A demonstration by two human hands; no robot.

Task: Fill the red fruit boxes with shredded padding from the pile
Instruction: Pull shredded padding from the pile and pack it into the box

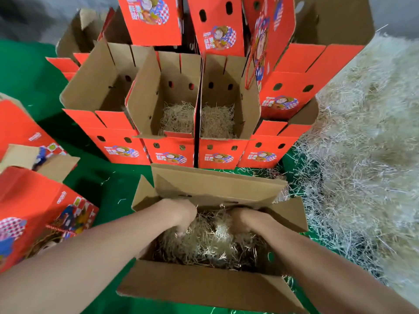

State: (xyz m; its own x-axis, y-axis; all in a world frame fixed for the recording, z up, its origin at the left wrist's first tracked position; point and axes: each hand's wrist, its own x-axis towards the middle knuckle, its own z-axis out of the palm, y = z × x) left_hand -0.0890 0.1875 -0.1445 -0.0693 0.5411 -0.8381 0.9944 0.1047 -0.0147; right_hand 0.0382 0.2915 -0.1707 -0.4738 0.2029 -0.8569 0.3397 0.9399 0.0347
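In near box (215, 184): left hand (180, 213), right hand (246, 219) amid padding (210, 242), grips unclear; print (170, 157) illegible.

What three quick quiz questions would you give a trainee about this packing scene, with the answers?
1. True or false: the left hand and the right hand are both down in the pale shredded padding inside the nearest open brown cardboard box.
2. Pick one: the big loose pile of padding lies to the person's A) left, B) right, C) inside a sack.
3. Fill in: the floor covering under the boxes is coloured ___.
Key: 1 true; 2 B; 3 green.
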